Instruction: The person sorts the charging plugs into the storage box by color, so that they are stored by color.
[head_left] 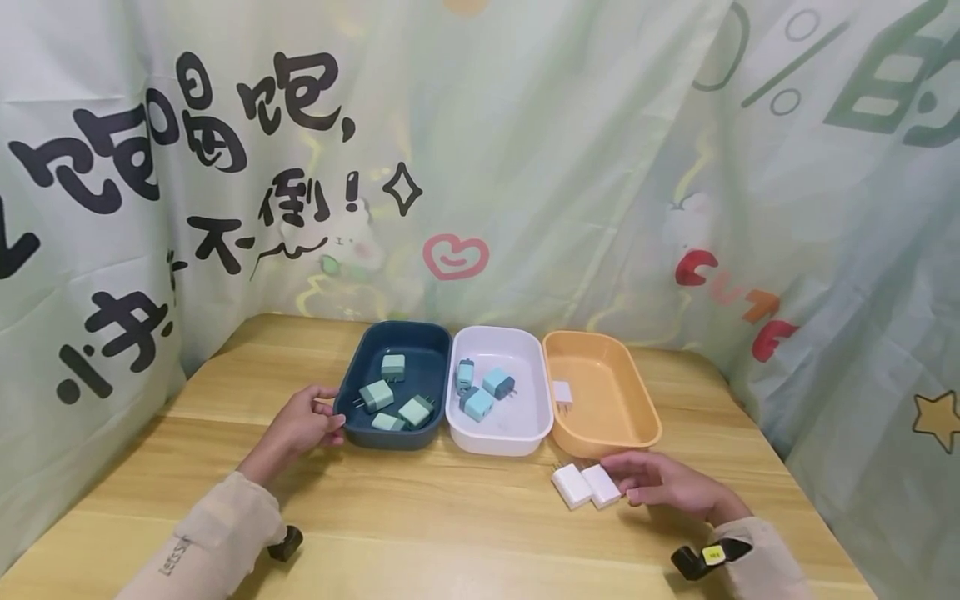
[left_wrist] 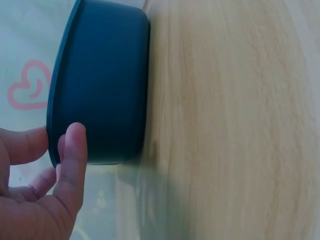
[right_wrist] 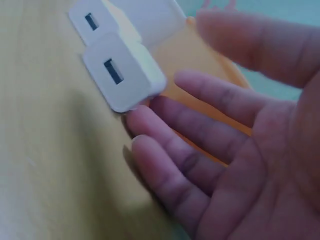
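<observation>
At the left rim of the dark blue tray my left hand grips the edge. In the left wrist view, its thumb and a finger lie on either side of that tray's rim. My right hand is beside two white USB charger plugs on the table, the nearer one next to its fingertips and the other charger just left of it. Its fingers are loosely extended in the right wrist view, and the charger is not enclosed by them. A single white charger lies inside the orange tray.
Side by side stand the dark blue tray, a white tray and the orange tray. Several pale green chargers lie in the dark blue one, and three light blue chargers in the white one. A printed curtain hangs behind the wooden table.
</observation>
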